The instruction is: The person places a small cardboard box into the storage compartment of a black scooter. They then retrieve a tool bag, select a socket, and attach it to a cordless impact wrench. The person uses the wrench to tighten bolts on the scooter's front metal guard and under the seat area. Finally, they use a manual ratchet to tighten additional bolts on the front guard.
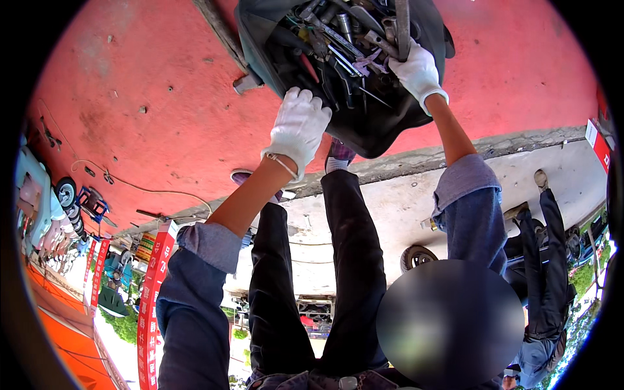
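Observation:
A dark, open tool bag (367,140) stands at the top middle, filled with wrenches, pliers, sockets and other loose hand tools. My left hand (300,125), in a white glove, is closed on the bag's near left rim. Inside the right side of the bag, my gloved right hand (417,71) is closed around a long grey metal bar (403,26) that points upward. Its fingertips are partly hidden. A spanner (335,38) and a pair of dark-handled pliers (343,81) lie between my two hands.
The bag rests on a red floor (162,143). A pole (224,32) with a block-like end lies left of it, and a thin cable (149,188) runs lower left. A wheel (419,257) stands on pale ground (539,162). Another person (549,260) is at right.

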A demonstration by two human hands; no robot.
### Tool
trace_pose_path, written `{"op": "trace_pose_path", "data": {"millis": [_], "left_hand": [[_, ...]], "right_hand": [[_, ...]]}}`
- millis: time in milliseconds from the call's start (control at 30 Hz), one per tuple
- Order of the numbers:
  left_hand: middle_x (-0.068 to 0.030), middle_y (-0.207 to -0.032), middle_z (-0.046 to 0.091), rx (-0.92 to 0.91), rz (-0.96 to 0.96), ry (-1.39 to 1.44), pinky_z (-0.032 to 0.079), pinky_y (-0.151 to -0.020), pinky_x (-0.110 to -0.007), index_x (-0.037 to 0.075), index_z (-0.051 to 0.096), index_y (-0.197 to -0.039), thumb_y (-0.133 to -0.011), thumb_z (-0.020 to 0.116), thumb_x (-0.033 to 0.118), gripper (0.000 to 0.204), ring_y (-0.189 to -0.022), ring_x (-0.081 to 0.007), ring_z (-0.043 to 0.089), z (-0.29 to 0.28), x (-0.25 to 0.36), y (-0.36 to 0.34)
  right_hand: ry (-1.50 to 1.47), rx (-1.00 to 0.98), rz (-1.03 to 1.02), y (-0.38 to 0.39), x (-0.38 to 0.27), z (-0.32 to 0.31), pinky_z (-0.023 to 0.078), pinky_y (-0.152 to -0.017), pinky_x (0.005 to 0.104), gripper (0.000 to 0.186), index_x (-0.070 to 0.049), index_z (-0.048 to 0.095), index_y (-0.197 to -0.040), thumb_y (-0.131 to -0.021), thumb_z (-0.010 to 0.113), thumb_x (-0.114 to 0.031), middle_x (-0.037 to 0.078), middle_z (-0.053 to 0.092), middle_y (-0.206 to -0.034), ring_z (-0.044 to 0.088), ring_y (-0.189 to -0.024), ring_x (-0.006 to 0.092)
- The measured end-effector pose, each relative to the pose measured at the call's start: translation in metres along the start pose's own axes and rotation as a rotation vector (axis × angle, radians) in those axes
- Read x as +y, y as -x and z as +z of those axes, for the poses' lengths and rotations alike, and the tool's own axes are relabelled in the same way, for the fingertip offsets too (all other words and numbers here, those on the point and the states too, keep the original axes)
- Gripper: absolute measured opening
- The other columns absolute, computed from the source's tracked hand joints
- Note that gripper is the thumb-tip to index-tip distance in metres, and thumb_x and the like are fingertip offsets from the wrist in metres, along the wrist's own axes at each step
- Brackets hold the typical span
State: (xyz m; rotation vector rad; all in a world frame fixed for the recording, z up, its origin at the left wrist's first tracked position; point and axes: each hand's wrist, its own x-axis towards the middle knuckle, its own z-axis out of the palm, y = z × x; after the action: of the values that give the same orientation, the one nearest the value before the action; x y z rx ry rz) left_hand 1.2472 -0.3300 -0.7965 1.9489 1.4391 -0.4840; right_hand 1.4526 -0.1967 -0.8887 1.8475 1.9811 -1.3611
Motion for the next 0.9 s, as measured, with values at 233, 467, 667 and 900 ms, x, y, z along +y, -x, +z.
{"op": "trace_pose_path", "data": {"millis": [233, 467, 667, 900], "left_hand": [[-0.0073, -0.093, 0.058, 0.013, 0.044, 0.000, 0.035, -0.098, -0.037, 0.009, 0.060, -0.085, -0.071, 0.059, 0.010, 0.013, -0.106, -0.0238, 0.050, -0.020, -0.009, 0.024], [-0.0079, -0.092, 0.058, 0.127, 0.064, 0.033, 0.033, -0.102, -0.038, 0.009, 0.060, -0.086, -0.071, 0.056, 0.007, 0.016, -0.108, -0.0243, 0.050, -0.018, -0.011, 0.032], [-0.0075, -0.094, 0.059, 0.018, 0.017, -0.035, 0.027, -0.108, -0.039, 0.010, 0.060, -0.089, -0.073, 0.055, 0.006, 0.017, -0.109, -0.0238, 0.050, -0.022, -0.006, 0.037], [-0.0065, -0.098, 0.061, 0.095, 0.024, -0.005, 0.026, -0.110, -0.039, 0.011, 0.062, -0.092, -0.075, 0.053, 0.008, 0.019, -0.109, -0.0239, 0.051, -0.012, -0.008, 0.035]], "right_hand": [[0.404, 0.027, -0.104, 0.012, -0.011, 0.014, 0.046, -0.088, 0.0398, 0.048, -0.010, 0.049, -0.124, -0.079, 0.062, -0.020, 0.014, 0.060, -0.108, 0.057, -0.102, 0.0305], [0.428, 0.012, -0.038, 0.013, -0.020, 0.018, 0.046, -0.087, 0.0416, 0.052, -0.008, 0.048, -0.126, -0.077, 0.062, -0.021, 0.017, 0.060, -0.110, 0.058, -0.099, 0.0339], [0.358, 0.027, 0.037, 0.018, -0.032, 0.022, 0.046, -0.087, 0.0415, 0.050, -0.007, 0.050, -0.123, -0.076, 0.060, -0.018, 0.018, 0.060, -0.109, 0.059, -0.096, 0.0349], [0.667, -0.036, 0.044, 0.054, -0.065, 0.067, 0.055, -0.073, 0.0370, 0.078, 0.009, 0.038, -0.127, -0.067, 0.071, -0.027, 0.025, 0.048, -0.124, 0.063, -0.090, 0.0284]]}}
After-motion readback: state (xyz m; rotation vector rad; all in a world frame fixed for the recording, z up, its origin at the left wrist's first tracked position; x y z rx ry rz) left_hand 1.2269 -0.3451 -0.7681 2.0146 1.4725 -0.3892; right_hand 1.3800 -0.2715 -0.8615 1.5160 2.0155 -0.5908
